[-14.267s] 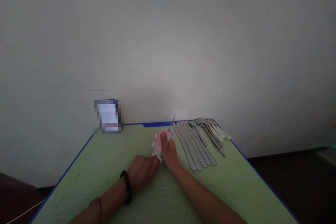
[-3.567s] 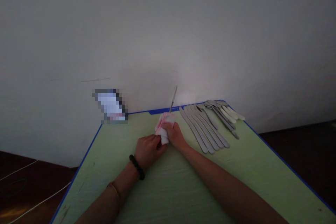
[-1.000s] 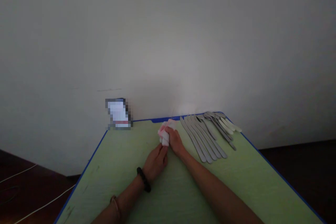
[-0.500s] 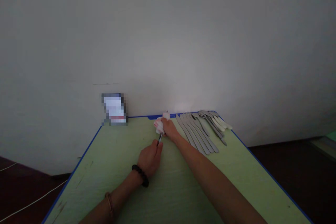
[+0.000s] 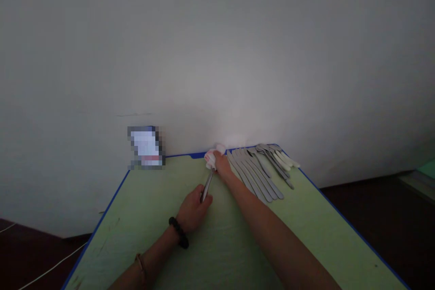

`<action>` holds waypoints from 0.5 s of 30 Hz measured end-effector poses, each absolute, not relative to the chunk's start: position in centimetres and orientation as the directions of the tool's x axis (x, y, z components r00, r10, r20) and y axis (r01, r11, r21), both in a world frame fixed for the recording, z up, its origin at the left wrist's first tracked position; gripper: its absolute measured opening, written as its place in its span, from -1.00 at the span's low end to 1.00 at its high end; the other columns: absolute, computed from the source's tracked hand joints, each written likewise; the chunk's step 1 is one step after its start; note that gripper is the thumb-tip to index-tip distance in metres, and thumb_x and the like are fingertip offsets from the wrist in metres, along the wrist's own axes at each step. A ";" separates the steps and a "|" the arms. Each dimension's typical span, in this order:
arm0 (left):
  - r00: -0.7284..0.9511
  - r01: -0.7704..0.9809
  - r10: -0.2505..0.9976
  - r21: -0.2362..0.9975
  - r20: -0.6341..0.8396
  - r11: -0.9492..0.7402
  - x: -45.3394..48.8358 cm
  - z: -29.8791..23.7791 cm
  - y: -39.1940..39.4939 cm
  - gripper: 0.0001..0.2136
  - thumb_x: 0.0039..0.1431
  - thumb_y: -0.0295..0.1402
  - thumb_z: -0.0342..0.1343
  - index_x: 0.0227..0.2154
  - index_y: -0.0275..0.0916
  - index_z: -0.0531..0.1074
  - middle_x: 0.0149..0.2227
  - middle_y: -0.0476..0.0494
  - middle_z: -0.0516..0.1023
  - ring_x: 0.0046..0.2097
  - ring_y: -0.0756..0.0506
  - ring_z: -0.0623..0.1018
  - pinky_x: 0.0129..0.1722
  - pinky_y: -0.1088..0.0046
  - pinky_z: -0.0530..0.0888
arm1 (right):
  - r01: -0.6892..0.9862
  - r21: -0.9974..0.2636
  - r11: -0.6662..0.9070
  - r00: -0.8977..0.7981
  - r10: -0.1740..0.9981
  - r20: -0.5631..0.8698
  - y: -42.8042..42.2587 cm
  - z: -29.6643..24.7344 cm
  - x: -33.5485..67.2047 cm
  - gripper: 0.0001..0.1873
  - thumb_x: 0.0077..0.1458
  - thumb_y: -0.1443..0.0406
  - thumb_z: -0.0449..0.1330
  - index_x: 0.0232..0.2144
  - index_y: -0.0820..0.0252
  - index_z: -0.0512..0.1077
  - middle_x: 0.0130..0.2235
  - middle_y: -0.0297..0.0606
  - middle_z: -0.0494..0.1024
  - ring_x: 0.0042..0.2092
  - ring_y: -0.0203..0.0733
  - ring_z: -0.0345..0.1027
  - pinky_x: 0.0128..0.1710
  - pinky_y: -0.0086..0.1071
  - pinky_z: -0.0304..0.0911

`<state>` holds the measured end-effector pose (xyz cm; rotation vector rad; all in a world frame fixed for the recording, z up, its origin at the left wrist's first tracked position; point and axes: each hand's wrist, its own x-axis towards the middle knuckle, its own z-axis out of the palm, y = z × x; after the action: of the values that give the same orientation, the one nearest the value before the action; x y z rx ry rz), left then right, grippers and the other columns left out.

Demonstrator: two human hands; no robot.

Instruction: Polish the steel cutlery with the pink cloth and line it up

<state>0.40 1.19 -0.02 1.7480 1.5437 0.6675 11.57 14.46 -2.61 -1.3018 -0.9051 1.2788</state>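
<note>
My left hand is closed around the lower end of a steel table knife, which points away from me, tilted a little right. My right hand grips a crumpled white and pink cloth wrapped about the knife's far part, so that end is hidden. Just right of my right hand, several table knives lie side by side on the green table. Beyond them is a pile of other metal cutlery, spoons among it, with several white-handled pieces.
A blurred-out device with a lit screen leans at the table's far left corner. A grey-white wall rises behind the table's blue far edge. On the floor at left runs a pale cord.
My right hand and the cloth have shifted slightly right. My left hand sits a bit lower and farther from the cloth, and more of the knife's handle shows between them.
</note>
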 end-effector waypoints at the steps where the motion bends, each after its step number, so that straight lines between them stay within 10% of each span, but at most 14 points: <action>1: 0.179 0.601 0.982 0.797 -0.062 -0.059 0.2 0.0 1.3 -0.82 0.09 -0.21 -0.10 -0.53 -0.15 0.12 -0.55 0.06 0.24 -0.47 -0.05 0.30 -0.45 0.47 0.21 | -0.148 -0.976 -0.158 0.144 0.973 -0.179 13.9 -2.4 11.7 -0.65 0.14 0.16 0.03 -0.50 0.28 0.42 -0.59 -0.31 0.37 -0.58 -0.30 0.23 -0.64 -0.47 0.10; 15: 0.264 0.294 0.962 0.956 -0.061 -0.020 -0.2 -1.1 1.7 -0.67 0.19 -0.06 -0.09 -0.34 -0.23 0.37 -0.39 -0.08 0.41 -0.36 -0.08 0.38 -0.39 0.48 0.32 | -0.254 -0.961 -0.108 0.068 0.989 -0.129 6.8 -1.6 11.2 -0.65 -0.06 0.05 0.11 -0.55 0.23 0.41 -0.58 -0.34 0.40 -0.52 -0.29 0.23 -0.51 -0.43 0.13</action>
<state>-0.21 1.73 -1.08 1.5239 1.2172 0.8308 11.18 6.81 -1.60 -1.1430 -0.9017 1.3422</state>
